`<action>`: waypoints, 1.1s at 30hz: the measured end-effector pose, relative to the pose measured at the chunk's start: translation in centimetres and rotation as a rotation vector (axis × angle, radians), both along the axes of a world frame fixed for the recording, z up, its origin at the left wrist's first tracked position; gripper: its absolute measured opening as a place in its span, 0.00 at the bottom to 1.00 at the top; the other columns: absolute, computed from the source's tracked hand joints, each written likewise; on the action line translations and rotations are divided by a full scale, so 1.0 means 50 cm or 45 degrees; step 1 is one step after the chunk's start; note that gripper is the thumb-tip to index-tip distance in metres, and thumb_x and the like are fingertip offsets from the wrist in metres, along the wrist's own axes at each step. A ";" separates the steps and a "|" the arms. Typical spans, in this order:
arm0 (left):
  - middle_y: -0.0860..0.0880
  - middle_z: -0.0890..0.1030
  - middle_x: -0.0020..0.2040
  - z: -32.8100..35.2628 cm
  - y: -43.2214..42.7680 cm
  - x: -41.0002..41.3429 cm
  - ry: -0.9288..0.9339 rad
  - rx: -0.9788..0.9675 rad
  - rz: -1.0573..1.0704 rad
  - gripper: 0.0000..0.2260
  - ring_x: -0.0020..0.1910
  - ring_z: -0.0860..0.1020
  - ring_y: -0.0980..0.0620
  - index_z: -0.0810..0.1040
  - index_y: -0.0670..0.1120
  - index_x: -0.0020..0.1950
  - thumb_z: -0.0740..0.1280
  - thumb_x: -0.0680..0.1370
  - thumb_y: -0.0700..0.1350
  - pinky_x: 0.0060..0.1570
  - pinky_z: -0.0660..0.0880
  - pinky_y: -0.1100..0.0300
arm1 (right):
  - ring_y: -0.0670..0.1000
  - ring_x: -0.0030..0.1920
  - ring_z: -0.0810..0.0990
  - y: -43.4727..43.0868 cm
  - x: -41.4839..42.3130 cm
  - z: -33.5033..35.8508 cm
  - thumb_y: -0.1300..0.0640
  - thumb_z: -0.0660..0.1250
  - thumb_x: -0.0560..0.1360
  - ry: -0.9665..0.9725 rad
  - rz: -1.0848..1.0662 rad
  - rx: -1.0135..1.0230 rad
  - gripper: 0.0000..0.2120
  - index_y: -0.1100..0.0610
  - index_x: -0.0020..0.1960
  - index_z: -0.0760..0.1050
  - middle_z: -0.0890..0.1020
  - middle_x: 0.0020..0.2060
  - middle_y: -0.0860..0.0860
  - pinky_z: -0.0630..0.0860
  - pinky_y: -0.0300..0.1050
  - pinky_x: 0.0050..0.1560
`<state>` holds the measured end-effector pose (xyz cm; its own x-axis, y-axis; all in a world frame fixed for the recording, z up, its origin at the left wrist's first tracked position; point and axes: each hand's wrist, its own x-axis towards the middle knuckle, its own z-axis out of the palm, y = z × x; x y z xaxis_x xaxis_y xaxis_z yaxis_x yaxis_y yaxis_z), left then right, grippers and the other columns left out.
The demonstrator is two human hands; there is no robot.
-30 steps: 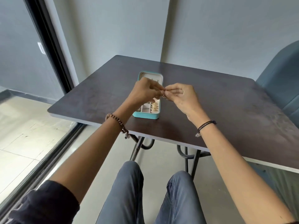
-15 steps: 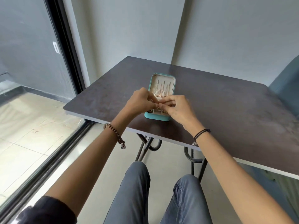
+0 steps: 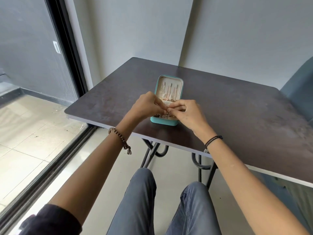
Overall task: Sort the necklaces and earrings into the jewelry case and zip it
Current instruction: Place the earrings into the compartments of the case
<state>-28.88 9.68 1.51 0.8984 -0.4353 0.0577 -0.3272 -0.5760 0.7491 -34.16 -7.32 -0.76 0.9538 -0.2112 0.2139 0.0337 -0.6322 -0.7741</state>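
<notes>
A teal jewelry case (image 3: 164, 122) lies open on the dark table (image 3: 237, 107), its lid (image 3: 169, 78) tilted back. Several thin gold necklaces (image 3: 170, 89) hang in the lid. My left hand (image 3: 147, 106) and my right hand (image 3: 188, 112) meet fingertip to fingertip just above the case's lower tray. Between them they pinch a small gold piece of jewelry (image 3: 166, 111); it is too small to tell whether it is an earring or a chain end. The hands hide most of the lower tray.
The table's near edge (image 3: 169, 143) runs just in front of the case, with black metal legs (image 3: 152, 153) underneath. A blue chair (image 3: 299, 89) stands at the right. A glass door with a dark frame (image 3: 67, 48) is at the left. My knees sit below the table edge.
The view has swung left and tipped, showing the lid's inside and its necklaces. Both hands have lowered toward the case's tray, still pinched together on the small piece.
</notes>
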 end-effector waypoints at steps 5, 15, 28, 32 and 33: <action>0.51 0.84 0.47 -0.009 0.013 0.007 -0.062 -0.037 0.118 0.05 0.42 0.81 0.58 0.87 0.48 0.49 0.77 0.73 0.43 0.45 0.81 0.57 | 0.43 0.45 0.85 0.006 0.006 -0.001 0.52 0.76 0.73 -0.004 -0.019 0.016 0.07 0.50 0.50 0.85 0.87 0.42 0.45 0.83 0.48 0.51; 0.51 0.84 0.45 -0.036 0.037 0.017 -0.130 -0.157 0.315 0.04 0.48 0.82 0.51 0.87 0.51 0.46 0.75 0.73 0.43 0.51 0.81 0.49 | 0.37 0.36 0.80 0.028 0.010 0.009 0.54 0.75 0.73 0.007 0.045 -0.277 0.07 0.53 0.51 0.86 0.85 0.40 0.45 0.75 0.24 0.41; 0.47 0.84 0.49 -0.060 0.026 0.054 -0.036 -0.350 0.376 0.07 0.35 0.77 0.57 0.84 0.43 0.55 0.69 0.80 0.43 0.34 0.74 0.66 | 0.40 0.34 0.75 0.008 0.009 0.021 0.56 0.72 0.75 0.046 0.033 -0.392 0.06 0.49 0.50 0.85 0.80 0.39 0.45 0.65 0.22 0.31; 0.47 0.83 0.49 -0.067 0.015 0.068 0.060 -0.432 0.394 0.08 0.34 0.77 0.56 0.81 0.43 0.58 0.67 0.80 0.42 0.24 0.70 0.71 | 0.39 0.36 0.76 -0.002 0.012 0.022 0.56 0.71 0.76 0.059 0.040 -0.398 0.07 0.48 0.51 0.86 0.82 0.45 0.46 0.64 0.25 0.34; 0.47 0.83 0.48 -0.070 0.013 0.072 0.083 -0.462 0.405 0.08 0.33 0.77 0.56 0.81 0.43 0.58 0.67 0.80 0.42 0.23 0.69 0.71 | 0.39 0.36 0.75 -0.002 0.012 0.021 0.56 0.70 0.76 0.060 0.050 -0.414 0.07 0.48 0.51 0.86 0.82 0.45 0.46 0.64 0.25 0.34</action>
